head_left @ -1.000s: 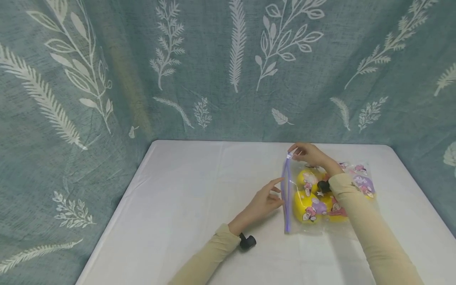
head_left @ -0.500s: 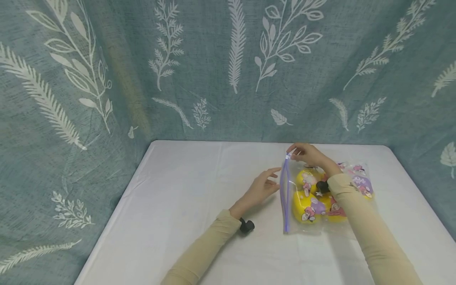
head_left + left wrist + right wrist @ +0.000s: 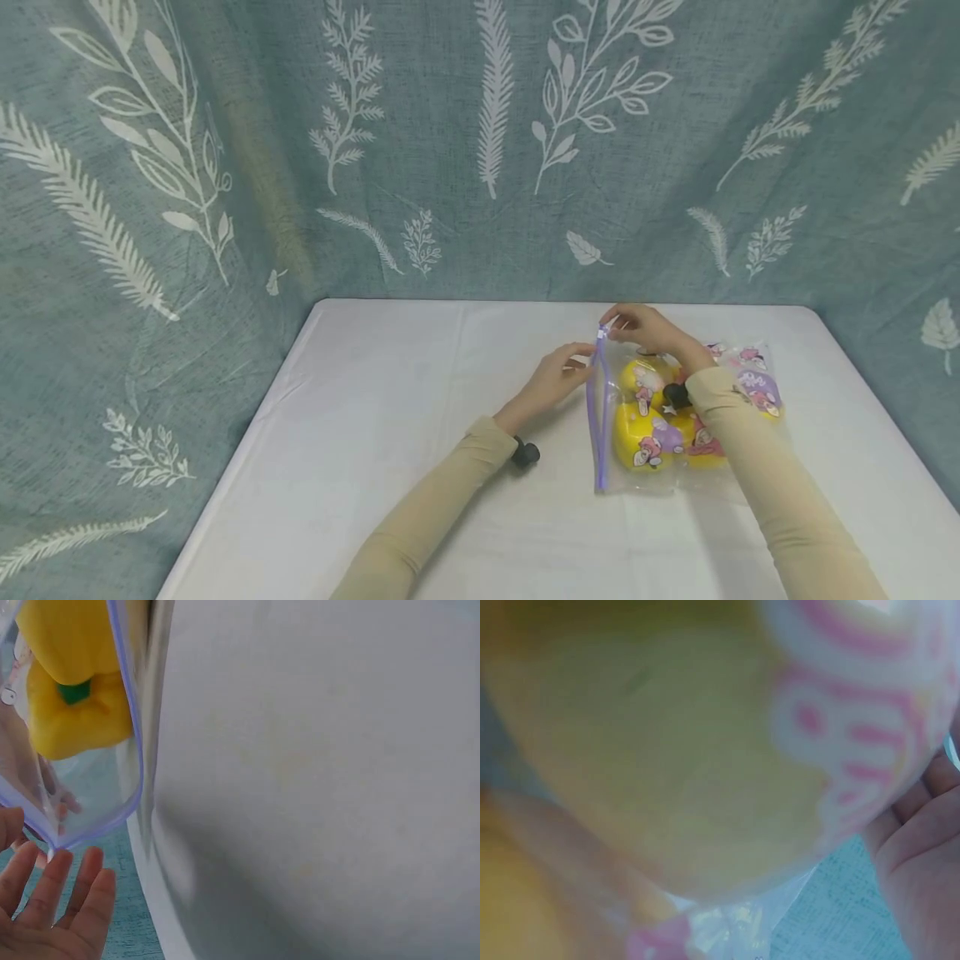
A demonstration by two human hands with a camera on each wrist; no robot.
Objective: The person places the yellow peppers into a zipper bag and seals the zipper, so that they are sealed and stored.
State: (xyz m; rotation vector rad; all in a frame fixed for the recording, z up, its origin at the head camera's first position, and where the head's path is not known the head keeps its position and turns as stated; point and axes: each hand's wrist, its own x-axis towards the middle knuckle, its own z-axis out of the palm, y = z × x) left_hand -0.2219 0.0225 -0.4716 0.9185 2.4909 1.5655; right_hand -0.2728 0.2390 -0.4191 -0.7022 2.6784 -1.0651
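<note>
A clear printed zip bag lies at the right, its purple-edged mouth facing left. Yellow bell peppers are inside; one shows a green stem in the left wrist view, where the mouth gapes. At the far end of the mouth my right hand pinches the corner by the small white slider. My left hand reaches the mouth's left edge with fingers extended and spread; whether they touch the plastic I cannot tell. A blurred yellow pepper behind printed film fills most of the right wrist view.
The bag and both hands are over a white-covered table. A teal curtain with white leaf prints hangs behind its back edge and along the left side. A small black camera is on the left wrist.
My left hand drew back slightly from the bag's mouth, then moved up and right toward its far end. My right hand stays at the slider corner.
</note>
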